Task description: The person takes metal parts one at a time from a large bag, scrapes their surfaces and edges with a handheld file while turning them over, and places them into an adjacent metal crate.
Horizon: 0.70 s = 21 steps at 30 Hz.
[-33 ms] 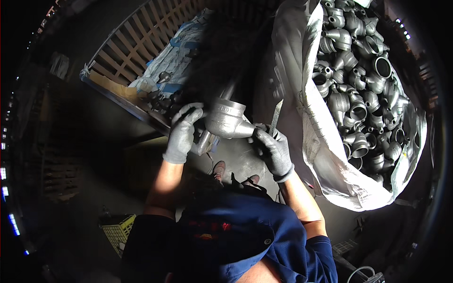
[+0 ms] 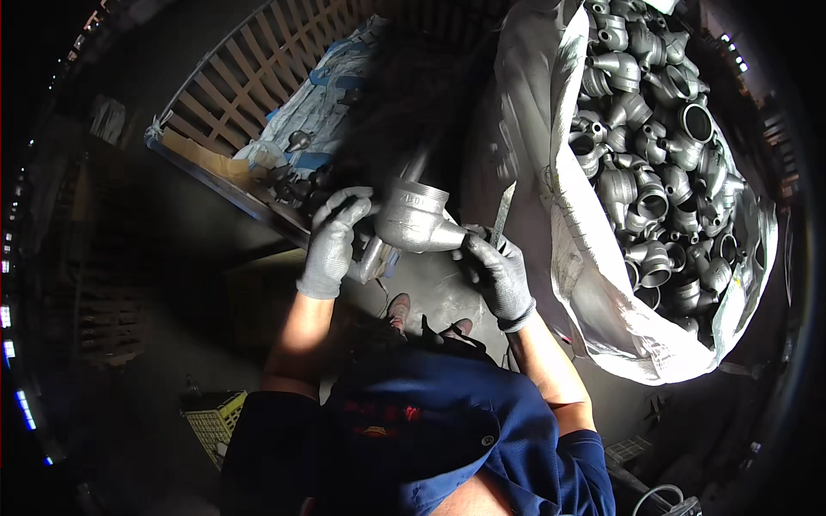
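Note:
A grey metal reducing pipe elbow hangs in front of me, its wide threaded mouth turned up and its narrow end pointing right. My right hand, in a grey glove, is closed round that narrow end. A flat metal file also sticks up out of the right hand's grip. My left hand, gloved too, is beside the elbow's wide body with bent fingers apart and a small gap to the metal. Nothing shows in its grasp. Behind the elbow runs a metal bar, partly hidden.
A big white woven sack full of similar grey fittings stands at the right. At the far left is a slatted crate with a pale blue liner and several fittings. A yellow basket sits at the lower left.

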{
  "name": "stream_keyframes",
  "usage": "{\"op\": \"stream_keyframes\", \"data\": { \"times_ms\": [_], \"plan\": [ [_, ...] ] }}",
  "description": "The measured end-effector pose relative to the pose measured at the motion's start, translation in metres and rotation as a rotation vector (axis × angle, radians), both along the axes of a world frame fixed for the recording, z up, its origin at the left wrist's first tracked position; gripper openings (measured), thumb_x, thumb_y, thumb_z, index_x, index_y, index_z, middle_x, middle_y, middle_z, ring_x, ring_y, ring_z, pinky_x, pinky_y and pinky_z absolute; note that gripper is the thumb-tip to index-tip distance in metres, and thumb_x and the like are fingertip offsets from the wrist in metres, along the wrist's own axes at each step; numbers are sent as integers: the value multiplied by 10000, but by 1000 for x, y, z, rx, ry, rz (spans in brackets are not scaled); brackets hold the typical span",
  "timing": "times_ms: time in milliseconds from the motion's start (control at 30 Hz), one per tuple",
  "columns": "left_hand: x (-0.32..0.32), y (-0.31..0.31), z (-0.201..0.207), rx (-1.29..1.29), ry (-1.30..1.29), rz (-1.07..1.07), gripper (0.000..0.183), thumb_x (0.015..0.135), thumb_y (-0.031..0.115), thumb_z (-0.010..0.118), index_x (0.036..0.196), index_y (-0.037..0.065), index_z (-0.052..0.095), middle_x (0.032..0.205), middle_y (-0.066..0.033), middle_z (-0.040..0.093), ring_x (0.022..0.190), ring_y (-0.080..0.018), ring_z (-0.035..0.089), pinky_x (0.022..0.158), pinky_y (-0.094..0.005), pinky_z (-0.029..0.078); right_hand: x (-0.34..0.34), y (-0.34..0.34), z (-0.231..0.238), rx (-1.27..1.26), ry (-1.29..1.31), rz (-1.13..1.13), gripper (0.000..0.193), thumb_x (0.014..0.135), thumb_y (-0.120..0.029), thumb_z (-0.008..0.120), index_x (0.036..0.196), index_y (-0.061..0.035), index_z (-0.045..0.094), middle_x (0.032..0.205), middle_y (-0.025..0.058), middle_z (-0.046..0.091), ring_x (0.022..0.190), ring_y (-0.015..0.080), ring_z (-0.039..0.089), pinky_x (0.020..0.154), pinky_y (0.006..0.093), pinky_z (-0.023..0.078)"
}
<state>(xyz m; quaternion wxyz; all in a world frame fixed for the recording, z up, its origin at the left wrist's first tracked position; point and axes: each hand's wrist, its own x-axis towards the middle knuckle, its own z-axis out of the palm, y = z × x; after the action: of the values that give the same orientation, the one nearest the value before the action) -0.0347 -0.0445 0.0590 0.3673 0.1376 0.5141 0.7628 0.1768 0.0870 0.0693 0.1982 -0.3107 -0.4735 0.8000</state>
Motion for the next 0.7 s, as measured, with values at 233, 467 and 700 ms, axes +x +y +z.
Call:
{"op": "stream_keyframes", "data": {
  "times_ms": [233, 467, 700],
  "plan": [
    [13, 3, 26, -91, 239, -73, 254, 885, 107, 603, 1119, 12, 624, 958, -74, 678, 766, -89, 605, 746, -235, 479, 4, 1, -14, -75, 48, -46, 370, 933, -231, 558, 1208, 15, 541, 768, 44, 639, 511, 49, 435, 473, 188, 341],
    [9, 3, 22, -127, 309, -164, 276, 899, 120, 596, 1152, 14, 625, 833, -2, 655, 683, -3, 527, 646, -170, 433, 10, 2, -17, -102, 9, -6, 378, 959, -335, 504, 1108, 1, 589, 698, 43, 604, 483, 63, 427, 446, 196, 337],
    [11, 5, 21, -58, 260, -196, 239, 908, 115, 569, 1110, 6, 633, 768, 6, 636, 641, -1, 512, 604, -161, 416, 18, 3, -33, -91, -20, 52, 446, 956, -439, 470, 795, -38, 580, 610, 43, 561, 440, 75, 405, 420, 219, 324]
  ]
}}
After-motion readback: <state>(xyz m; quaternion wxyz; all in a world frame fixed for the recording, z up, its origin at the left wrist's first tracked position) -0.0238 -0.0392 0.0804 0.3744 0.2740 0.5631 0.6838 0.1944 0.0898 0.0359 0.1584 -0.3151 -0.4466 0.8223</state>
